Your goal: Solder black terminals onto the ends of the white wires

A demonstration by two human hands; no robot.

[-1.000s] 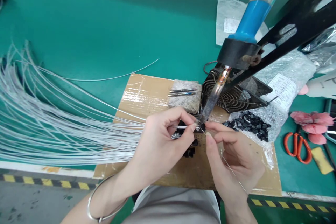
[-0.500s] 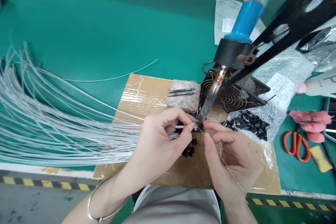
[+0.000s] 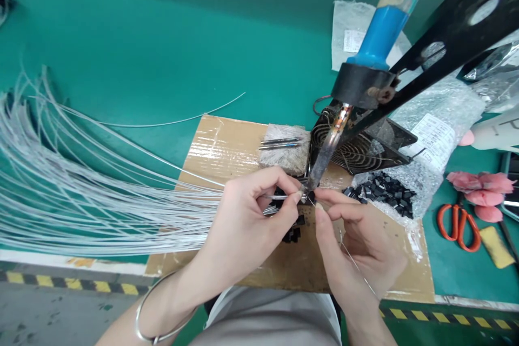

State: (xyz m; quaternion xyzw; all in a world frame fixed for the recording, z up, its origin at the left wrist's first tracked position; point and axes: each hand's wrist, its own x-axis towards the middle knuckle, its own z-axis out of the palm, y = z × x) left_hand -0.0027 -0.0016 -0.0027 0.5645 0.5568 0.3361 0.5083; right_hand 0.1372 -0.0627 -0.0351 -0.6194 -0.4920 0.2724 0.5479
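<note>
Pinched between the thumb and forefinger of my left hand (image 3: 253, 221) is a grey-white wire, its end at the tip of a soldering iron (image 3: 324, 154). The iron is clamped with its tip pointing down. My right hand (image 3: 357, 243) grips a thin strand of solder wire (image 3: 354, 266), which trails across the palm and meets the iron's tip from the right. The exact joint is hidden by fingertips and the tip. Under my left hand, small black connectors (image 3: 294, 234) lie on the cardboard (image 3: 227, 143). A bundle of pale wires (image 3: 133, 211) spreads out to the left.
Behind my hands stand a pale block (image 3: 279, 165) with metal rods and a black fan (image 3: 357, 146). Black parts (image 3: 385, 192) fill a plastic bag at the right. Orange-handled scissors (image 3: 458, 227) and a yellow sponge (image 3: 497, 247) lie farther right. A black bracket (image 3: 441, 59) slants overhead.
Both hands keep nearly the same pose at the iron's tip. The whole view has shifted very slightly; nothing has been taken up or let go.
</note>
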